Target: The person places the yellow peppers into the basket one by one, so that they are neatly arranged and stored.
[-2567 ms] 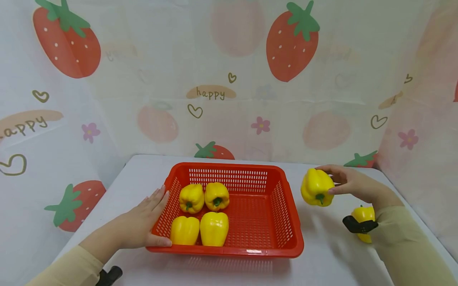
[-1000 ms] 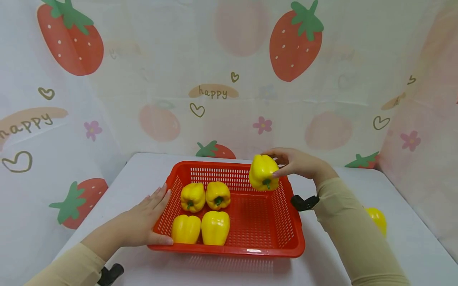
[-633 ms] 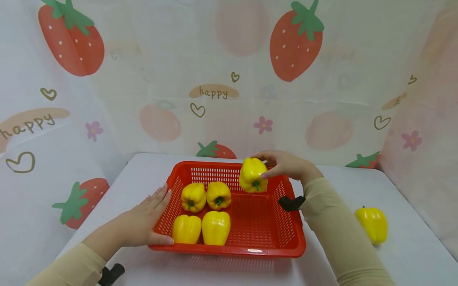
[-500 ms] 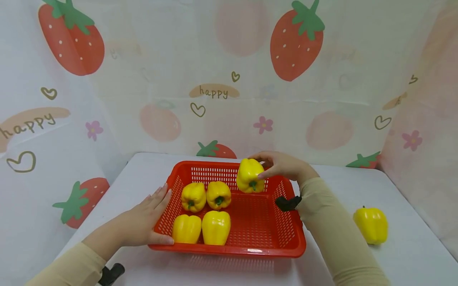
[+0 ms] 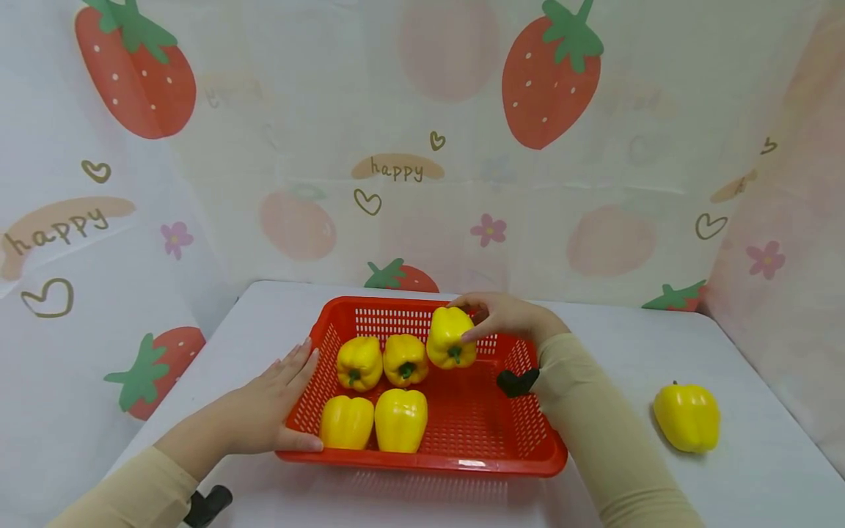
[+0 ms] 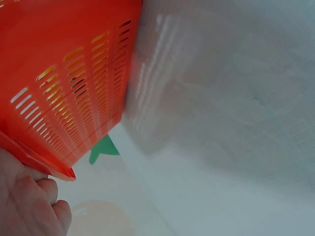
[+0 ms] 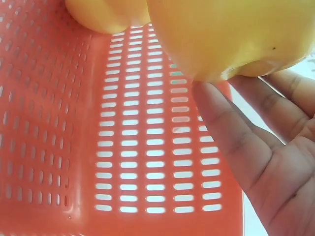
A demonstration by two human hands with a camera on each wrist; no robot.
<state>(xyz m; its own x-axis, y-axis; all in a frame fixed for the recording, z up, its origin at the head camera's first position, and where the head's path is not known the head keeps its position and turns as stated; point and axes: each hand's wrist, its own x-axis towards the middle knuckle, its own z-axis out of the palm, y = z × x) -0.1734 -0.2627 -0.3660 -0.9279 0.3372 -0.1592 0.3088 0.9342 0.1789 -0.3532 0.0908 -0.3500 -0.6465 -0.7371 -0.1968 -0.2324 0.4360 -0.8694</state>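
Note:
My right hand [image 5: 505, 317] grips a yellow bell pepper [image 5: 451, 339] with fingers and thumb, its green stem facing down toward me. In the head view it overlaps the back of the red plastic basket [image 5: 422, 463]. The right wrist view has the pepper [image 7: 231, 34] at the fingertips, over the slotted wall. Inside the basket, on its left side, sit two peppers at the back, including one bell pepper [image 5: 405, 359] beside the held one, and two at the front, including a bell pepper [image 5: 401, 420]. My left hand [image 5: 264, 407] rests on the basket's left rim, fingers straight, thumb at the front corner.
One more yellow bell pepper [image 5: 687, 417] lies on the white table [image 5: 614, 345], right of the basket. Behind stands a backdrop [image 5: 396, 235] printed with strawberries, with side panels at left and right. A dark wrist mount [image 5: 518, 383] is on the right sleeve.
My right hand has carried the bell pepper left from beside the basket to over its back, then lower, close to the rear peppers. The left hand has stayed on the rim.

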